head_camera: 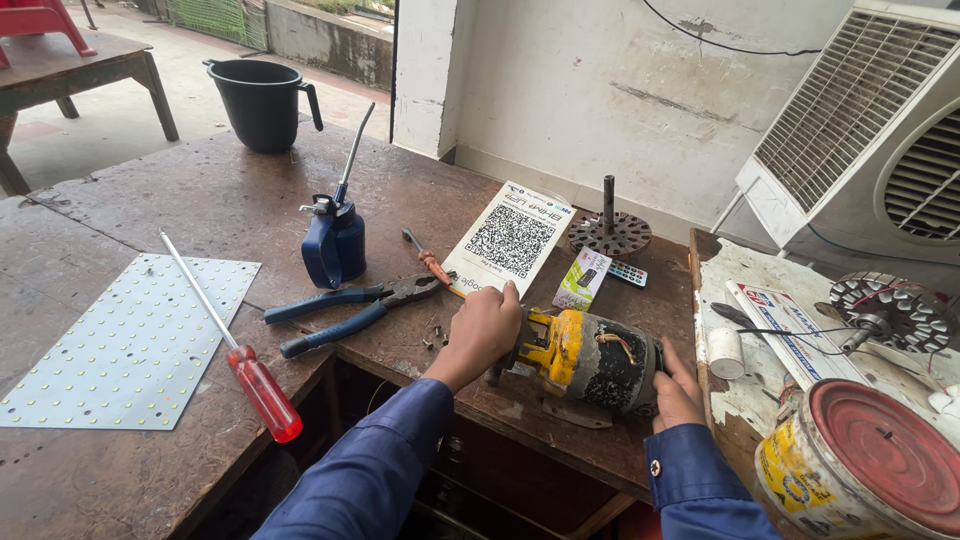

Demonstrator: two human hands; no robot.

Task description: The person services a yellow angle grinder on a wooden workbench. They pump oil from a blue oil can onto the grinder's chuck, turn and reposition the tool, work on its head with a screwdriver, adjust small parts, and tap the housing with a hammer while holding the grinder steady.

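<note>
Both hands gripping small electric motor (590, 358): left hand (483, 333) closed on yellow end, right hand (677, 390) cupping rear; loose screws (436, 338) risk rolling off workbench (250, 210) edge.

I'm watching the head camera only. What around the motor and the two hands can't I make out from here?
- Left hand: its fingertips are hidden behind its own knuckles, against the motor.
- Right hand: the fingers curl behind the motor's far end; the grip is hidden.
- Motor underside: hidden by its own body.
- Small screws by the pliers: too small to count.
- Red-lidded tin: cut off by the frame edge.
</note>
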